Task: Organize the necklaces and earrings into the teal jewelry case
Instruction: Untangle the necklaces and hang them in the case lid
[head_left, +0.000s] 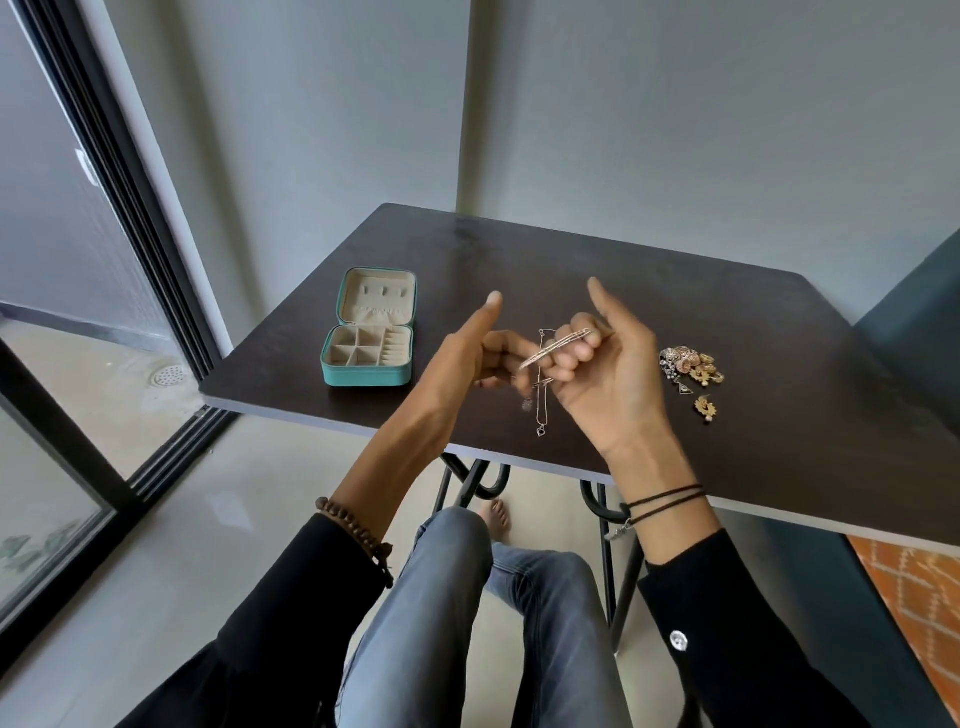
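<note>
The teal jewelry case (368, 375) lies open on the left part of the dark table (675, 312), its beige compartments showing nothing inside. Both hands are raised over the table's middle. My left hand (467, 358) and my right hand (613, 374) pinch a thin silver necklace chain (556, 345) stretched between their fingers. Loose ends with small pendants (541, 429) hang down below the hands. A pile of gold and silver earrings (693, 370) lies on the table just right of my right hand.
A wall stands behind the table, with a glass sliding door at the left. My knees in jeans sit below the near table edge. An orange patterned cloth (919, 597) lies at the lower right.
</note>
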